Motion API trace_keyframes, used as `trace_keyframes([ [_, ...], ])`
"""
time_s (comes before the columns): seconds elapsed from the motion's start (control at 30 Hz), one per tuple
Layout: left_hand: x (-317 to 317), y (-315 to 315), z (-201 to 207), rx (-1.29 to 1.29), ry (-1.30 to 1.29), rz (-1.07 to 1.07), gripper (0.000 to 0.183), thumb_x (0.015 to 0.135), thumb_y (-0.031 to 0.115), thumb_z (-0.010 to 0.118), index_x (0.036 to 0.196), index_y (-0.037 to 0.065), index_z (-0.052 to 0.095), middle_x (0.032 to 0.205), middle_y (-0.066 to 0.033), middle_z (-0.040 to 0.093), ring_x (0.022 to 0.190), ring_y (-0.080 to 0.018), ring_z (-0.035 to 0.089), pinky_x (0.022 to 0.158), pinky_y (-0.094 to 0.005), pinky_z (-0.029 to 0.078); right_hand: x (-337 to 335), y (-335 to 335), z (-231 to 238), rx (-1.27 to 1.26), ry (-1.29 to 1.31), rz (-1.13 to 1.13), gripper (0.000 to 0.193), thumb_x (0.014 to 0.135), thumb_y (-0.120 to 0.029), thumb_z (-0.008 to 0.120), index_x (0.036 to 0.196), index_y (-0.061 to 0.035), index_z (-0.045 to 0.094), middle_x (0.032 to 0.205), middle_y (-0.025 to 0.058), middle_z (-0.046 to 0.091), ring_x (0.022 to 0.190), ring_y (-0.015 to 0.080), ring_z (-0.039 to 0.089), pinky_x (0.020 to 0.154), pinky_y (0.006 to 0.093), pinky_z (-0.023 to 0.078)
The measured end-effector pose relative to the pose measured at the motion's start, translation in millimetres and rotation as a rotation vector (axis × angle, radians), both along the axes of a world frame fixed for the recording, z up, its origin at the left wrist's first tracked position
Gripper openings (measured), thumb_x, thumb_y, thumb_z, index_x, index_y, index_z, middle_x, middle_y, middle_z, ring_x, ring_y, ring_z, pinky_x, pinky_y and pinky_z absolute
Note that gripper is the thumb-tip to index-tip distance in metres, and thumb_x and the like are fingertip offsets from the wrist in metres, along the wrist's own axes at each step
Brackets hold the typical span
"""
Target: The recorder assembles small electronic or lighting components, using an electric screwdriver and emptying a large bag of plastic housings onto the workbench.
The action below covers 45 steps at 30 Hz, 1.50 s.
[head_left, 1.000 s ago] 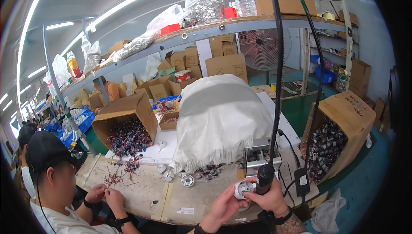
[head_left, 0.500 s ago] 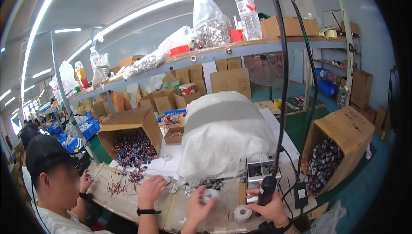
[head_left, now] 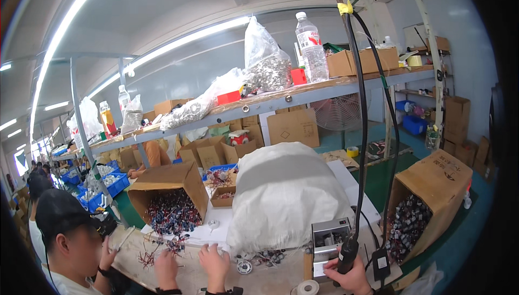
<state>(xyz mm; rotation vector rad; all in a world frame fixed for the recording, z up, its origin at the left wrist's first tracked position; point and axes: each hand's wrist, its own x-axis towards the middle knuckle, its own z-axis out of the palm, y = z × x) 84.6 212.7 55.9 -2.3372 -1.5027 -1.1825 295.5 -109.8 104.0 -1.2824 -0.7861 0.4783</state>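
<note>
The right hand (head_left: 352, 277) has its fingers closed around a black cylindrical corded power driver (head_left: 348, 254), near the wooden tabletop's (head_left: 270, 280) right edge. The left hand (head_left: 215, 266), fingers half-curled, lies inward of the front edge beside a round silver-white part (head_left: 244, 267); its grip cannot be determined.

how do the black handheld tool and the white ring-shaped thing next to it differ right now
The black handheld tool is dark and long; the white ring-shaped thing is pale and round.
The tool is held in the right hand, while the ring-shaped thing lies unheld on the bench.
The tool has a thick black cable rising above it; the ring-shaped thing shows none.
</note>
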Motion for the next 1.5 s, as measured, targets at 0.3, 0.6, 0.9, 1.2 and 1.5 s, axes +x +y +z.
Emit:
trace_keyframes([
  [0.3,127.3,-2.3,345.4,0.528,-0.219,-0.751,0.009,0.082,0.011,0.065,0.083,0.002,0.068,0.077,-0.0166,0.066,0.071,-0.0338,0.064,0.068,-0.0403,0.052,4.5,-2.7,5.1,0.097,0.007,-0.052,0.013,0.082,-0.007,0.075,0.091,-0.0017,0.069,0.076,-0.0004,0.065,0.065,0.0073,0.058,0.058,0.0239,0.044],
  [0.6,218.9,46.9,462.1,0.486,0.524,-0.162,0.017,0.075,0.010,0.069,0.088,0.001,0.072,0.093,-0.0200,0.070,0.090,-0.0345,0.069,0.078,-0.0408,0.056,2.2,-25.4,0.2,0.076,0.032,-0.111,0.017,0.079,-0.012,0.079,0.088,-0.0032,0.068,0.071,-0.0005,0.063,0.058,0.0065,0.053,0.052,0.0258,0.042],
  [0.9,234.4,59.8,487.3,0.262,0.477,-0.402,0.017,0.072,0.010,0.064,0.085,0.006,0.075,0.091,-0.0182,0.071,0.088,-0.0339,0.069,0.079,-0.0412,0.055,23.4,-36.4,-1.8,0.088,0.038,-0.145,0.018,0.077,-0.011,0.081,0.086,-0.0042,0.067,0.076,0.0009,0.066,0.066,0.0086,0.057,0.061,0.0267,0.047],
  [1.2,237.9,84.0,480.3,0.353,0.541,-0.198,0.029,0.059,0.019,0.079,0.076,-0.004,0.072,0.077,-0.0197,0.070,0.069,-0.0299,0.069,0.063,-0.0366,0.056,28.9,-35.4,-11.2,-0.073,-0.075,-0.124,0.021,0.076,-0.012,0.081,0.088,-0.0031,0.066,0.079,0.0019,0.066,0.071,0.0112,0.059,0.066,0.0289,0.048],
  [1.5,229.9,80.5,487.1,0.052,0.193,-0.425,0.034,0.061,0.021,0.077,0.085,-0.002,0.069,0.077,-0.0150,0.069,0.069,-0.0260,0.067,0.063,-0.0343,0.053,26.5,-32.1,-10.6,0.034,-0.080,-0.157,0.019,0.077,-0.009,0.080,0.088,-0.0026,0.066,0.078,0.0015,0.064,0.071,0.0115,0.058,0.066,0.0291,0.047],
])
